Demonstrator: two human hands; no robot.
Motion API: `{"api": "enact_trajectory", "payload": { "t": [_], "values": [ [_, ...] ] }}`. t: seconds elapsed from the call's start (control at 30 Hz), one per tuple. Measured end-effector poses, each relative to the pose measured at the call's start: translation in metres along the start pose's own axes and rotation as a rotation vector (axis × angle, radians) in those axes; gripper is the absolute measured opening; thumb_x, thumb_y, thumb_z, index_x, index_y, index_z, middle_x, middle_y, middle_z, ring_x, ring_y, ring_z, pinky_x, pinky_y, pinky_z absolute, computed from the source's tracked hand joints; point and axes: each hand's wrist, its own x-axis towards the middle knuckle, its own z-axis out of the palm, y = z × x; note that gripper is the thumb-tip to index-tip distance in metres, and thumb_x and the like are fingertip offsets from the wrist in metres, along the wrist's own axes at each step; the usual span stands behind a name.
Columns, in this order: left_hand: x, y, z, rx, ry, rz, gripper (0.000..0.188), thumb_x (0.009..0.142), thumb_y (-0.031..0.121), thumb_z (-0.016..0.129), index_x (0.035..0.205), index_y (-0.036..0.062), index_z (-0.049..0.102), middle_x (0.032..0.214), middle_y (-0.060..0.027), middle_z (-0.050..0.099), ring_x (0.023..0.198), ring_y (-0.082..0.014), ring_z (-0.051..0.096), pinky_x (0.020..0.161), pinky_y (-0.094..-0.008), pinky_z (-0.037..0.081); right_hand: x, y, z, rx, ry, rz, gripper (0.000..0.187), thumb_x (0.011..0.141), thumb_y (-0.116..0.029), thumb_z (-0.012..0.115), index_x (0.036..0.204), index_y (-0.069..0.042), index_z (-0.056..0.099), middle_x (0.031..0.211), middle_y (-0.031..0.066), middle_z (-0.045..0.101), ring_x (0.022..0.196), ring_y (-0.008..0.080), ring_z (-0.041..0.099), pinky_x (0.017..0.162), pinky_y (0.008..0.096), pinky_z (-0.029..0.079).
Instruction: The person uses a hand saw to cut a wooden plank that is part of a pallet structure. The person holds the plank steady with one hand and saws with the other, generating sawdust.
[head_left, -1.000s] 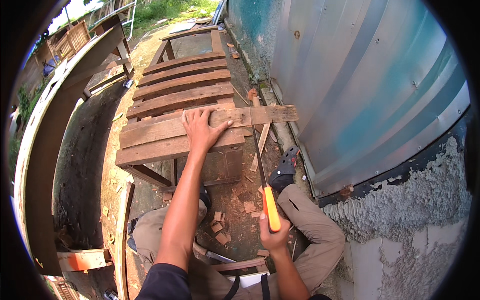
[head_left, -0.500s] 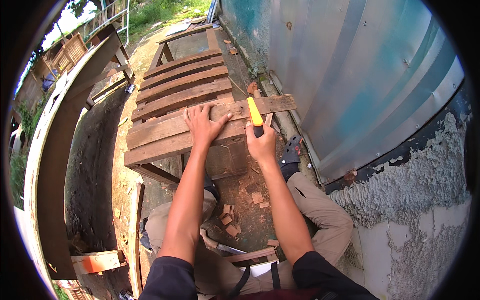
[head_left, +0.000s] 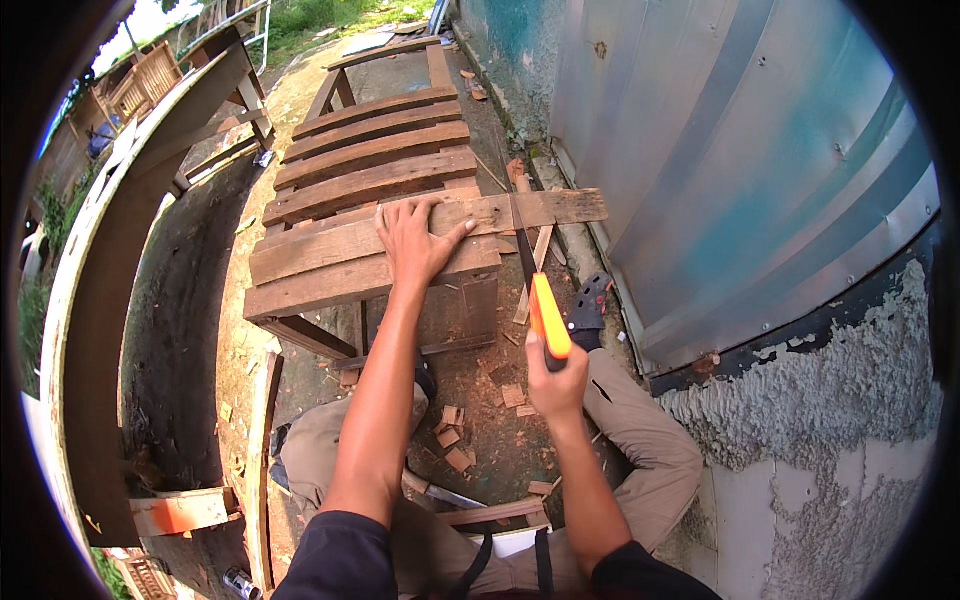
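Where two trousered legs (head_left: 660, 440) bend apart below the right fingers, a metal blade (head_left: 455, 497) lies near the lap, and small wood scraps (head_left: 460, 460) litter the ground to the left of the right forearm. A long plank (head_left: 258, 460) rests farther left of them, well apart from either set of fingers. Above the scraps, the right hand (head_left: 558, 382) has its fingers clenched around the black grip of a saw (head_left: 550, 325), whose orange-yellow handle slants up and away from them. Just beyond and to the right of these fingers is a dark shoe (head_left: 588, 300) with holes in its top. Ahead of the same fingers, the saw's dark cutting part runs up to a wooden board (head_left: 565, 207) and meets it. Farther on, the left hand (head_left: 412, 245) lies palm down on that board, its fingers released and spread, the thumb pointing toward the saw. The board lies crosswise under the left fingers, its right end jutting past the wooden surface (head_left: 320, 295). Beyond the left fingers run spaced slats (head_left: 380, 175). Off to their right stands a ridged metal sheet (head_left: 720, 180); farthest past them is grass (head_left: 350, 12).
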Motion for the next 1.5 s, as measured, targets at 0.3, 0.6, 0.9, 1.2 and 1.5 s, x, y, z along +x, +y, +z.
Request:
{"api": "enact_trajectory", "payload": {
  "t": [0.3, 0.6, 0.9, 1.2, 1.5],
  "values": [
    [0.008, 0.000, 0.004, 0.033, 0.005, 0.027, 0.073, 0.072, 0.069, 0.077, 0.115, 0.0107, 0.073, 0.114, -0.0122, 0.063, 0.124, -0.0297, 0.055, 0.122, -0.0575, 0.012, 0.071, -0.001, 0.033, 0.039, 0.014, -0.077, 0.026, 0.093, -0.019, 0.066, 0.081, 0.003, 0.064, 0.062, 0.0141, 0.062, 0.056, 0.0236, 0.062, 0.057, 0.0384, 0.047],
    [0.008, 0.005, -0.005, -0.010, -0.035, -0.012, 0.073, 0.072, 0.068, 0.080, 0.118, 0.0114, 0.074, 0.118, -0.0127, 0.064, 0.129, -0.0321, 0.049, 0.121, -0.0523, 0.015, -0.110, -0.005, -0.054, -0.012, -0.034, 0.030, 0.015, 0.092, -0.008, 0.067, 0.080, 0.001, 0.064, 0.058, 0.0055, 0.055, 0.054, 0.0102, 0.056, 0.051, 0.0318, 0.042],
    [0.010, 0.005, 0.008, 0.017, -0.030, 0.006, 0.073, 0.071, 0.069, 0.079, 0.119, 0.0128, 0.074, 0.118, -0.0126, 0.064, 0.126, -0.0306, 0.053, 0.121, -0.0536, 0.015, 0.132, -0.009, 0.051, -0.003, 0.017, -0.083, 0.028, 0.092, -0.022, 0.065, 0.080, 0.004, 0.064, 0.065, 0.0173, 0.065, 0.060, 0.0265, 0.065, 0.061, 0.0408, 0.048],
    [0.003, -0.002, 0.005, 0.053, -0.009, 0.025, 0.073, 0.072, 0.069, 0.078, 0.118, 0.0130, 0.074, 0.117, -0.0115, 0.065, 0.126, -0.0313, 0.050, 0.121, -0.0526, 0.016, -0.115, 0.030, -0.051, -0.054, -0.067, -0.077, 0.010, 0.091, -0.008, 0.067, 0.087, 0.002, 0.067, 0.060, 0.0073, 0.058, 0.053, 0.0125, 0.058, 0.052, 0.0319, 0.045],
    [0.008, 0.008, 0.006, -0.007, -0.023, 0.024, 0.075, 0.071, 0.068, 0.079, 0.117, 0.0093, 0.074, 0.118, -0.0154, 0.064, 0.128, -0.0334, 0.051, 0.122, -0.0540, 0.014, 0.073, 0.021, 0.040, 0.096, 0.043, -0.114, 0.029, 0.096, -0.017, 0.068, 0.074, 0.000, 0.061, 0.061, -0.0039, 0.054, 0.055, 0.0072, 0.047, 0.052, 0.0301, 0.036]
  ]
}}
